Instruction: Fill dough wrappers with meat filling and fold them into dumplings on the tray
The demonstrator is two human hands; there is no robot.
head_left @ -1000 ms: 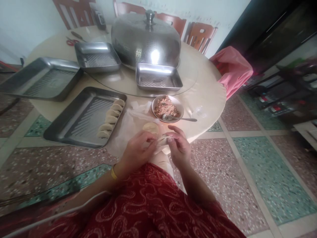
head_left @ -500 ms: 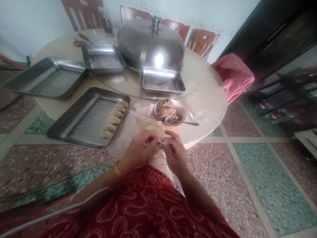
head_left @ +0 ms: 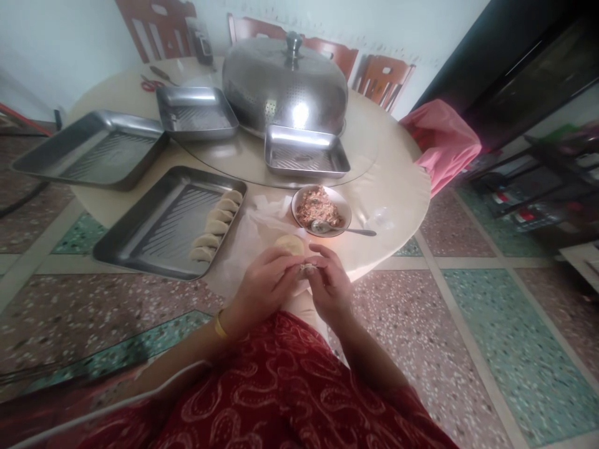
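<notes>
Between my two hands is a dumpling [head_left: 307, 268], mostly hidden by the fingers. My left hand [head_left: 267, 279] pinches its left side, and my right hand [head_left: 330, 284] grips the right side with thumb and fingers. Just beyond them lie round dumpling wrappers [head_left: 289, 244] on a thin plastic sheet [head_left: 241, 240]. A bowl [head_left: 345, 198] of minced filling [head_left: 319, 207] stands behind, with a metal spoon [head_left: 358, 232] resting in it. Several folded dumplings [head_left: 216, 227] line the right side of a large metal tray [head_left: 105, 248] on the left.
Other metal trays [head_left: 133, 178] stand farther back on the round table [head_left: 397, 174]. A big domed steel lid [head_left: 253, 75] sits on the glass turntable. Red-handled scissors [head_left: 152, 84] lie at the far left. A pink cloth [head_left: 444, 137] covers something at the right edge.
My left fingers have straightened and now press along the dumpling's edge, nearer to my right hand. The trays and bowl stay where they were; the view has shifted slightly.
</notes>
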